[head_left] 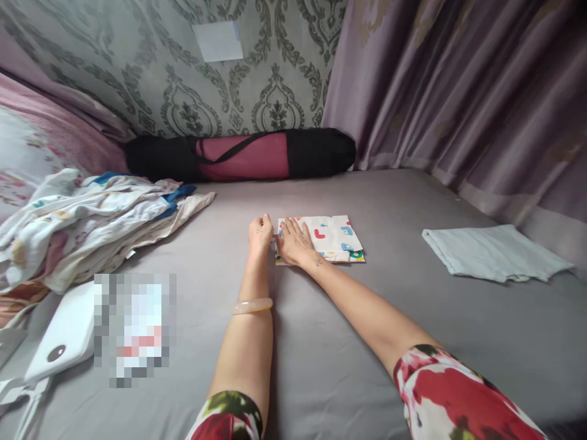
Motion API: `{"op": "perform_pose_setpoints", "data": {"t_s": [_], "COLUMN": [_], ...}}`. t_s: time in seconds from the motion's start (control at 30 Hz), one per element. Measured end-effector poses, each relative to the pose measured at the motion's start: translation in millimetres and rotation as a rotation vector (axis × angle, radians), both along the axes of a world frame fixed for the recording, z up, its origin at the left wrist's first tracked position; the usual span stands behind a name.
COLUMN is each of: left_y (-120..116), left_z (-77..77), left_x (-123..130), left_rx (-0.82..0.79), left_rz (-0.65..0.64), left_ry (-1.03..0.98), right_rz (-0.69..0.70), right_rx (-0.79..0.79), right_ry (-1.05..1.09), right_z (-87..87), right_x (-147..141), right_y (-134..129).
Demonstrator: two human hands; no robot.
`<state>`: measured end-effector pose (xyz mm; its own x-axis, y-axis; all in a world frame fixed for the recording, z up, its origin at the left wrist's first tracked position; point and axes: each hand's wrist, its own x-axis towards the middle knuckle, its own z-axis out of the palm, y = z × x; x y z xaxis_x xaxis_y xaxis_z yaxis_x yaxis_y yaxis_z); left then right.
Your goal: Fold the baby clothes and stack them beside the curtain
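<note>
A flat rectangular packet, white with small red, blue and green prints, lies on the grey bed sheet in front of me. Its upper layer looks folded over a lower one whose green and yellow edge shows at the near right corner; whether it is paper or cloth I cannot tell. My right hand presses flat on its left part, fingers stretched out. Just beyond the packet's left edge, my left hand is closed with the thumb side up; what its fingers hold, if anything, is hidden.
A heap of clothes lies at the left. Nearer are a white device with a cable and a blurred-out item. A long black and maroon bag lies along the wall. On the right rests a folded pale cloth below purple curtains.
</note>
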<state>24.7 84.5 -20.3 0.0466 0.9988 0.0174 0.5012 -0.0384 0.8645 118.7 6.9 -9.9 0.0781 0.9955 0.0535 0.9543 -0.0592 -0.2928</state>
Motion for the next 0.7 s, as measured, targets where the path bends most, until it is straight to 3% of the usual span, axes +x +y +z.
{"op": "perform_pose_setpoints", "data": {"t_s": [0.17, 0.3, 0.43, 0.57, 0.7], "left_y": [1, -4, -15, -32, -51], "left_z": [0.8, 7.8, 19.5, 25.8, 23.4], "left_x": [-2, -2, 8, 28, 47], "left_rx": [-0.058, -0.044, 0.108, 0.340, 0.378], "left_rz": [-0.006, -0.045, -0.058, -0.269, -0.469], "left_ry": [0.059, 0.177, 0.338, 0.431, 0.590], "right_rz": [-0.020, 0.024, -0.005, -0.115, -0.106], "right_rx": [0.011, -0.010, 0.041, 0.071, 0.046], "right_ry": [0.030, 0.115, 0.145, 0.055, -0.026], "right_z": [-6.3, 0.4, 13.1, 18.4, 14.1], "right_x": [-1, 7, 32, 64, 82], "right_y": [0, 0, -7, -22, -36]}}
